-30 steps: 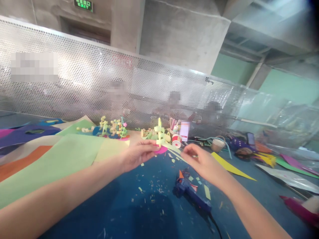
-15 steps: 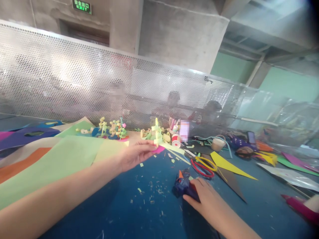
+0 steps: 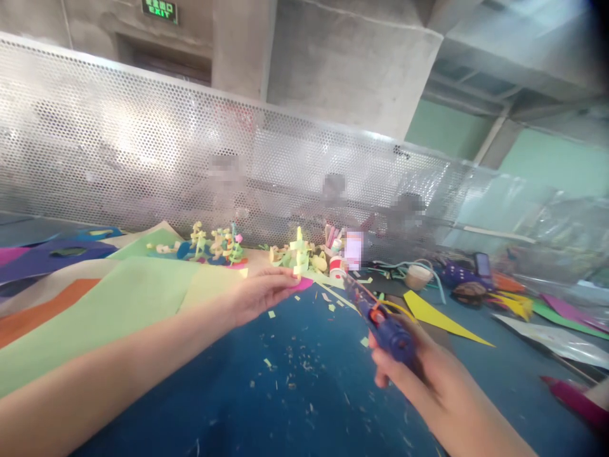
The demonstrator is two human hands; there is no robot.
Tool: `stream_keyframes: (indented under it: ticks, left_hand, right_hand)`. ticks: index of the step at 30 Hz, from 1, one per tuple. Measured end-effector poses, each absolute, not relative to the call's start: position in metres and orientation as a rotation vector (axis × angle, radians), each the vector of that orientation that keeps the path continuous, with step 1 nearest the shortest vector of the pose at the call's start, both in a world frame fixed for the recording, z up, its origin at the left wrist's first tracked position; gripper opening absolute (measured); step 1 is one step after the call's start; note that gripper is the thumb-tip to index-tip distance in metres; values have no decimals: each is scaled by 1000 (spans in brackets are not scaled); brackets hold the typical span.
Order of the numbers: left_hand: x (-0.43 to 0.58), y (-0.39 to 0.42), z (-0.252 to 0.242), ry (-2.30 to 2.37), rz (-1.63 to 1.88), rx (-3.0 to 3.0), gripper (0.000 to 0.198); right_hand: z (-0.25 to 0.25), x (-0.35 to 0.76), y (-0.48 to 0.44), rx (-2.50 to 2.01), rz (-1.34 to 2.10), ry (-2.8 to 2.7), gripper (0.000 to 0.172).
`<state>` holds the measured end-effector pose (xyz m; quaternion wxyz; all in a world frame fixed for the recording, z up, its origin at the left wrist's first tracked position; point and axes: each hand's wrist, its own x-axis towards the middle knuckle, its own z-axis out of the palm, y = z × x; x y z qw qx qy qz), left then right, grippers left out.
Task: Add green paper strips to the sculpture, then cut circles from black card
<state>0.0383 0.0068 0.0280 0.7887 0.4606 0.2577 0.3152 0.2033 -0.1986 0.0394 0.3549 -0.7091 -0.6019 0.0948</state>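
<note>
My left hand (image 3: pixel 269 289) pinches a small upright pale-yellow and green foam figure (image 3: pixel 299 251) low down, near its pink base (image 3: pixel 303 284). My right hand (image 3: pixel 419 374) is closed around a dark blue hot glue gun (image 3: pixel 387 330), lifted above the table with its nozzle pointing up and to the left, toward the figure. The nozzle tip is apart from the figure. Behind the glue gun, a yellow scissors handle (image 3: pixel 397 309) is partly hidden. A red and white roll (image 3: pixel 337 268) stands just right of the figure.
Several finished-looking foam figures (image 3: pixel 216 244) stand at the back left. Green foam sheets (image 3: pixel 118 292) cover the left side. Small scraps (image 3: pixel 267 363) litter the blue table (image 3: pixel 228 393). A yellow foam piece (image 3: pixel 442 317), a cup (image 3: pixel 419 277) and a magenta tool (image 3: pixel 578 400) lie right. A perforated screen (image 3: pixel 285 158) rises behind.
My right hand has picked the glue gun up off the table and turned its nozzle toward the figure. My left hand has stayed almost still with the figure.
</note>
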Motion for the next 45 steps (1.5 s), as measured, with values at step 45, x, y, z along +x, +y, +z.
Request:
stream_keyframes:
  ticks: [45]
  left_hand:
    - [37, 0, 29, 500, 560, 1091, 19]
  right_hand:
    - [54, 186, -177, -1963, 302, -1540, 48]
